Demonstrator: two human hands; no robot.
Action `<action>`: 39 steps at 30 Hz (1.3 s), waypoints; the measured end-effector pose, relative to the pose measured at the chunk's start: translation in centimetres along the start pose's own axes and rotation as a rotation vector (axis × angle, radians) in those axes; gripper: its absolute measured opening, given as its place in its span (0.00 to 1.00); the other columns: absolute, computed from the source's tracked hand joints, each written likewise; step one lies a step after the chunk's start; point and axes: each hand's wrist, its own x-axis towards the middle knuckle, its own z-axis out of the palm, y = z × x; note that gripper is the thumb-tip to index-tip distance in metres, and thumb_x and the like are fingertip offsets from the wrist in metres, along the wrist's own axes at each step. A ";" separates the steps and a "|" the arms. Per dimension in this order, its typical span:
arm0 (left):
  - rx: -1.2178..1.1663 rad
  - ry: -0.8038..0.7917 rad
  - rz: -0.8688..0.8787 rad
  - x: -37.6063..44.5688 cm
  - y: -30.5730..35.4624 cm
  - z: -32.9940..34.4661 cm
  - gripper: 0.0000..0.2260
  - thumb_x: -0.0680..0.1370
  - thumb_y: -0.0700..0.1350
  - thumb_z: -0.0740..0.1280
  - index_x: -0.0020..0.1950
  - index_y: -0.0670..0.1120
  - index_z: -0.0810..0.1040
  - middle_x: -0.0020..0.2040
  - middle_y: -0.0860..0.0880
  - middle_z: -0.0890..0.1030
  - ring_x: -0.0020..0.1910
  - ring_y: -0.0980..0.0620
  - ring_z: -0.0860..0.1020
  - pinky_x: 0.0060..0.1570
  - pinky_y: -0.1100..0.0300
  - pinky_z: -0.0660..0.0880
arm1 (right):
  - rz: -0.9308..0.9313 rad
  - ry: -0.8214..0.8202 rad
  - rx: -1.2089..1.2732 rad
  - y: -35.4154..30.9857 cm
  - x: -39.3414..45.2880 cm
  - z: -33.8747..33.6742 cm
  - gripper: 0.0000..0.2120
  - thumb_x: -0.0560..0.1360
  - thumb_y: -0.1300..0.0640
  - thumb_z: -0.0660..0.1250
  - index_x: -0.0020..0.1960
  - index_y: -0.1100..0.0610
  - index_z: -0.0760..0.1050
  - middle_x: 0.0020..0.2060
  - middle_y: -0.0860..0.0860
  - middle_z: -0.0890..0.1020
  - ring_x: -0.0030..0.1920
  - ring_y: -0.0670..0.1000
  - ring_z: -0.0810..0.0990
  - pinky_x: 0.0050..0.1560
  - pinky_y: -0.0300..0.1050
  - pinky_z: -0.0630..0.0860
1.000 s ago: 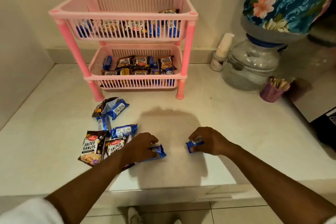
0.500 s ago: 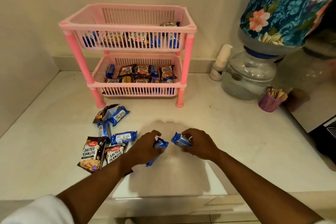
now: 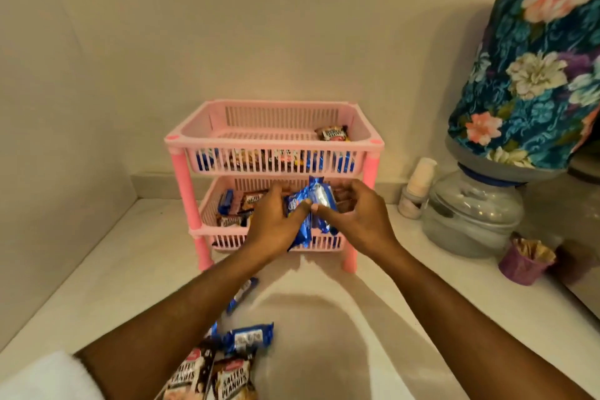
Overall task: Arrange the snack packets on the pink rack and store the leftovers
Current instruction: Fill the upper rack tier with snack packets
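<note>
While both hands pinch blue packets (image 3: 310,204) together, grips closed before pink rack (image 3: 274,143).

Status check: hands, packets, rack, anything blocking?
Left hand and right hand each grip a blue packet, raised in front of the pink rack lower tier. Peanut packets on the counter. Path clear.

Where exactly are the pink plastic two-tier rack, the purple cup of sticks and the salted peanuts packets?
pink plastic two-tier rack (image 3: 274,142): head view, top tier's front rim.
purple cup of sticks (image 3: 519,266): head view, cup wall.
salted peanuts packets (image 3: 231,380): head view, right packet's front.
</note>
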 end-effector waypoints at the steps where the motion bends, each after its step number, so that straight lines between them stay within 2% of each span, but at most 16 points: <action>1: -0.009 0.018 0.033 1.3 1.4 -0.9 0.12 0.77 0.52 0.70 0.58 0.52 0.73 0.49 0.56 0.78 0.48 0.55 0.79 0.46 0.59 0.76 | -0.035 0.042 0.013 -1.5 1.2 -0.2 0.28 0.62 0.37 0.79 0.56 0.48 0.78 0.44 0.41 0.85 0.43 0.38 0.83 0.44 0.35 0.81; 5: 0.016 0.040 0.146 6.9 6.0 -4.3 0.12 0.78 0.53 0.68 0.59 0.56 0.70 0.54 0.51 0.80 0.45 0.50 0.82 0.42 0.52 0.82 | -0.141 0.156 -0.010 -6.9 6.7 -0.8 0.28 0.64 0.36 0.78 0.57 0.49 0.77 0.44 0.42 0.84 0.42 0.37 0.83 0.39 0.32 0.80; 8: -0.042 0.006 0.079 11.6 7.6 -5.8 0.12 0.79 0.53 0.66 0.60 0.56 0.68 0.53 0.49 0.80 0.38 0.54 0.84 0.32 0.59 0.81 | -0.142 0.175 -0.032 -9.3 11.2 -0.4 0.28 0.65 0.38 0.78 0.58 0.51 0.76 0.43 0.43 0.83 0.38 0.38 0.82 0.32 0.29 0.77; 10: -0.095 -0.020 -0.033 14.7 7.7 -6.3 0.13 0.79 0.54 0.66 0.61 0.55 0.67 0.51 0.49 0.81 0.39 0.56 0.83 0.31 0.61 0.78 | -0.106 0.168 -0.041 -9.9 14.2 0.3 0.28 0.66 0.41 0.79 0.58 0.54 0.76 0.42 0.45 0.83 0.38 0.41 0.83 0.33 0.33 0.78; 13: -0.129 -0.073 -0.114 19.0 6.7 -6.3 0.16 0.78 0.53 0.67 0.62 0.54 0.67 0.54 0.48 0.80 0.45 0.52 0.82 0.41 0.56 0.80 | 0.029 0.122 -0.043 -9.4 18.2 1.8 0.27 0.68 0.45 0.79 0.60 0.56 0.75 0.44 0.50 0.83 0.41 0.46 0.84 0.38 0.41 0.82; 14: -0.107 -0.088 -0.120 20.1 6.3 -6.2 0.17 0.77 0.53 0.68 0.63 0.54 0.68 0.55 0.48 0.80 0.47 0.52 0.81 0.42 0.55 0.80 | 0.087 0.105 -0.049 -8.9 19.3 2.3 0.25 0.68 0.46 0.79 0.59 0.56 0.75 0.46 0.51 0.83 0.42 0.47 0.85 0.41 0.44 0.84; 16: -0.060 -0.114 -0.124 22.1 5.3 -6.0 0.18 0.76 0.51 0.70 0.64 0.53 0.68 0.55 0.47 0.78 0.46 0.53 0.79 0.38 0.57 0.77 | 0.185 0.071 -0.073 -7.8 21.4 3.2 0.17 0.69 0.50 0.79 0.51 0.56 0.77 0.45 0.53 0.82 0.40 0.48 0.84 0.42 0.48 0.85; 19: 0.000 -0.153 -0.158 24.6 3.6 -5.7 0.21 0.76 0.44 0.70 0.67 0.51 0.68 0.59 0.45 0.76 0.47 0.50 0.79 0.39 0.56 0.79 | 0.317 0.015 -0.137 -6.3 24.0 4.4 0.09 0.69 0.55 0.76 0.42 0.60 0.78 0.37 0.55 0.80 0.33 0.52 0.80 0.30 0.48 0.82; 21: 0.062 -0.181 -0.148 25.8 2.3 -5.3 0.24 0.75 0.44 0.72 0.68 0.52 0.68 0.58 0.45 0.76 0.47 0.49 0.80 0.42 0.55 0.82 | 0.387 -0.014 -0.197 -5.4 25.5 5.1 0.11 0.69 0.56 0.75 0.43 0.62 0.77 0.34 0.55 0.79 0.29 0.53 0.79 0.21 0.38 0.72; 23: 0.120 -0.191 -0.122 26.7 1.1 -4.8 0.22 0.73 0.44 0.74 0.64 0.54 0.71 0.55 0.46 0.77 0.43 0.51 0.80 0.39 0.56 0.83 | 0.409 -0.051 -0.276 -4.2 26.8 5.6 0.12 0.70 0.55 0.75 0.47 0.62 0.78 0.36 0.56 0.81 0.29 0.52 0.80 0.20 0.35 0.71; 26: 0.209 -0.200 -0.118 27.9 -0.4 -4.1 0.19 0.71 0.44 0.77 0.59 0.52 0.75 0.55 0.46 0.76 0.44 0.49 0.80 0.38 0.55 0.83 | 0.355 -0.146 -0.443 -2.5 28.0 6.0 0.18 0.70 0.54 0.77 0.55 0.62 0.78 0.45 0.56 0.82 0.39 0.55 0.84 0.32 0.44 0.81; 29: 0.286 -0.230 -0.110 28.9 -1.2 -3.2 0.20 0.71 0.46 0.77 0.60 0.49 0.77 0.58 0.45 0.77 0.47 0.48 0.78 0.42 0.55 0.81 | 0.284 -0.192 -0.533 -1.2 28.7 6.2 0.22 0.68 0.54 0.80 0.57 0.62 0.78 0.44 0.54 0.79 0.48 0.58 0.85 0.47 0.55 0.84; 31: 0.308 -0.248 -0.108 29.2 -1.4 -2.6 0.21 0.71 0.47 0.77 0.62 0.47 0.76 0.60 0.44 0.77 0.48 0.47 0.79 0.46 0.53 0.82 | 0.233 -0.238 -0.571 -0.7 29.1 6.5 0.23 0.68 0.53 0.80 0.57 0.62 0.78 0.44 0.53 0.78 0.49 0.57 0.84 0.50 0.55 0.84; 34: 0.333 -0.281 -0.117 29.5 -1.3 -1.8 0.23 0.73 0.48 0.75 0.65 0.45 0.76 0.60 0.43 0.77 0.53 0.44 0.80 0.51 0.49 0.82 | 0.117 -0.334 -0.709 -0.2 29.4 6.9 0.24 0.70 0.50 0.78 0.63 0.57 0.77 0.58 0.54 0.79 0.51 0.52 0.78 0.50 0.45 0.76; 36: 0.389 -0.320 -0.137 29.7 -1.6 -1.5 0.20 0.75 0.48 0.73 0.65 0.43 0.77 0.61 0.43 0.78 0.55 0.44 0.80 0.56 0.50 0.80 | 0.067 -0.386 -0.817 0.1 29.5 7.1 0.23 0.74 0.49 0.74 0.65 0.57 0.76 0.63 0.54 0.79 0.57 0.53 0.77 0.53 0.45 0.72; 39: 0.458 -0.376 -0.159 30.0 -2.0 -1.5 0.16 0.79 0.45 0.68 0.65 0.41 0.78 0.62 0.42 0.79 0.57 0.44 0.79 0.58 0.52 0.78 | 0.089 -0.425 -0.881 0.4 29.6 7.3 0.23 0.75 0.48 0.72 0.65 0.60 0.77 0.62 0.56 0.80 0.60 0.56 0.79 0.55 0.46 0.74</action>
